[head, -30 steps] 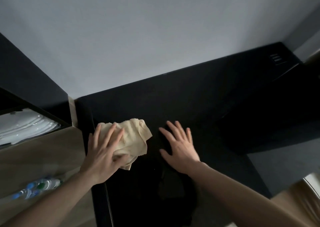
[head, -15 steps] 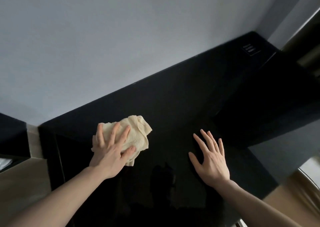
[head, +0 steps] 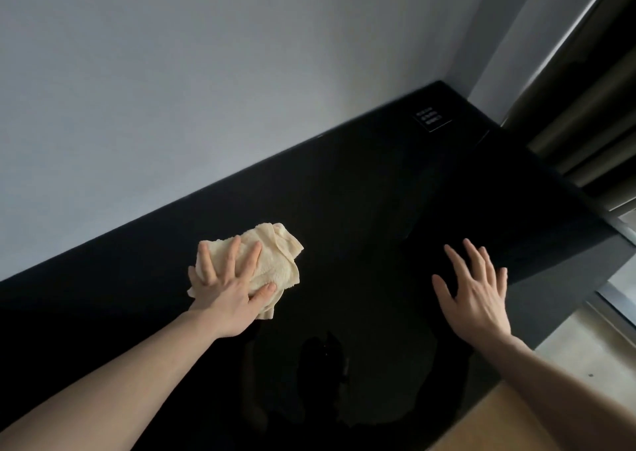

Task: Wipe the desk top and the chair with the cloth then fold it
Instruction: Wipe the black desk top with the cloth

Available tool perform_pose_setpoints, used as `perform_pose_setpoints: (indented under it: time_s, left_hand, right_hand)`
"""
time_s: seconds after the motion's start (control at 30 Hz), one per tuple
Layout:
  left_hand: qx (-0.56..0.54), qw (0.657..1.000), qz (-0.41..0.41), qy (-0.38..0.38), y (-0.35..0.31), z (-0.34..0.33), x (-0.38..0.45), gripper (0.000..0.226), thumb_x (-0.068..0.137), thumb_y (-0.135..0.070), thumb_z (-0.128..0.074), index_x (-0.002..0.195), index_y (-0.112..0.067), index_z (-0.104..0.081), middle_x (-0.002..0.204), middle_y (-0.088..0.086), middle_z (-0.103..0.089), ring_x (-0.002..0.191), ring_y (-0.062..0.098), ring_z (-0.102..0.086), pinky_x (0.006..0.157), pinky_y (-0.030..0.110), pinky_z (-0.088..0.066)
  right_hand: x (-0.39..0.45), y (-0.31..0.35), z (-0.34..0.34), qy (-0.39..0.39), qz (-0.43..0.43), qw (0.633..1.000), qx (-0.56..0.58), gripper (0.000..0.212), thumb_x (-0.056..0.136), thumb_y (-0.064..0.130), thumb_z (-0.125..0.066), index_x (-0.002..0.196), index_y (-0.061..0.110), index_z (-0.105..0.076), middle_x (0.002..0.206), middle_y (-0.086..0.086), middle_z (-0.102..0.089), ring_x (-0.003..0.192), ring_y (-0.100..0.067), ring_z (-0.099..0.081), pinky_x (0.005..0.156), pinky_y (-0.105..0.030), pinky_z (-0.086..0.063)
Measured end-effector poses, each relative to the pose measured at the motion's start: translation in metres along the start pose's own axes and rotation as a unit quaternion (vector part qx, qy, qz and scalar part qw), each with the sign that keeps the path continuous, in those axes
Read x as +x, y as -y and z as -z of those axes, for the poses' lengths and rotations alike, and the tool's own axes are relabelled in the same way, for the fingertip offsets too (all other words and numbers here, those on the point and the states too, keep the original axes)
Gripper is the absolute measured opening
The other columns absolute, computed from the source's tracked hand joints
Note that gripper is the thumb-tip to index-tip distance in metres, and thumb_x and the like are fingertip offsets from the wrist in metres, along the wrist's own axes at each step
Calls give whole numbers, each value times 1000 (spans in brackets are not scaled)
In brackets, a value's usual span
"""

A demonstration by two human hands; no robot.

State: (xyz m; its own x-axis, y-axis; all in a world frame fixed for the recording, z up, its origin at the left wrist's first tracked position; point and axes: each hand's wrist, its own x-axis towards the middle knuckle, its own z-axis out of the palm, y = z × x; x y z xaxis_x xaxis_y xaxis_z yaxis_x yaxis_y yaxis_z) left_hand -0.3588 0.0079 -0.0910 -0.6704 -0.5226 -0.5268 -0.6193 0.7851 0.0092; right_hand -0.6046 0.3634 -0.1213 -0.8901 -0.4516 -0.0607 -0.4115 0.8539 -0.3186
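Note:
A crumpled cream cloth [head: 272, 259] lies on the glossy black desk top [head: 361, 209], left of centre. My left hand [head: 229, 283] presses flat on the cloth with its fingers spread straight over it. Over the desk's right part is my right hand [head: 476, 294], flat, fingers spread, nothing in it; whether it touches the surface I cannot tell. No chair is in view.
A pale grey wall [head: 206, 72] runs along the desk's far edge. A small socket panel [head: 432, 120] is set into the far right corner. Dark curtains [head: 592, 113] hang at the right. Light floor [head: 592, 354] shows past the desk's right edge.
My left hand has slid the cloth rightward along the desk, away from the left end. My right hand has moved right as well. The shelf on the left has left the view.

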Motion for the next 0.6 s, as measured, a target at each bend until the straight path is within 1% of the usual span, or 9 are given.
perform_pose_setpoints:
  time_s: [0.17,0.2,0.27,0.37,0.47,0.6]
  left_hand:
    - [1,1000,9,14,-59,16,26,83,92,-84,-7,152,-49,38,164,-8,43,143,50,44,125,69,-11]
    - [2,1000,12,18,-71,20,32,84,91,-85,-7,152,-49,38,164,-8,43,143,50,44,125,69,-12]
    - [-7,1000,16,26,-96,27,42,86,89,-87,-8,152,-51,37,164,-9,44,142,50,47,125,70,-9]
    - [-11,999,18,28,-136,39,61,86,86,-88,-5,152,-52,37,164,-10,44,141,50,49,125,70,-6]
    - [-7,1000,1,22,-179,53,87,87,86,-88,-4,153,-51,36,163,-9,45,142,51,48,124,72,-1]
    - [5,1000,-20,16,-233,71,119,86,90,-88,-8,156,-50,32,165,-9,43,142,51,47,124,72,2]
  right_hand:
    - [41,-72,27,-8,-63,998,-7,67,105,54,-50,165,29,-35,176,-6,-16,164,-28,-1,129,-64,2]
    - [49,-84,33,-10,-83,997,2,67,105,54,-50,165,29,-35,177,-6,-15,164,-28,-1,129,-65,2]
    - [60,-104,41,-8,-115,993,16,68,105,56,-48,165,29,-34,177,-5,-15,164,-28,-1,128,-67,1]
    - [61,-118,37,-15,-110,994,6,70,104,62,-42,167,34,-28,177,-2,-14,164,-25,2,128,-66,4]
    - [60,-120,32,-40,-103,994,14,68,104,63,-41,166,34,-31,176,-1,-19,165,-25,-1,130,-62,4]
    - [59,-123,29,-51,-98,994,17,73,99,67,-32,165,34,-34,175,1,-23,165,-25,-3,131,-61,2]
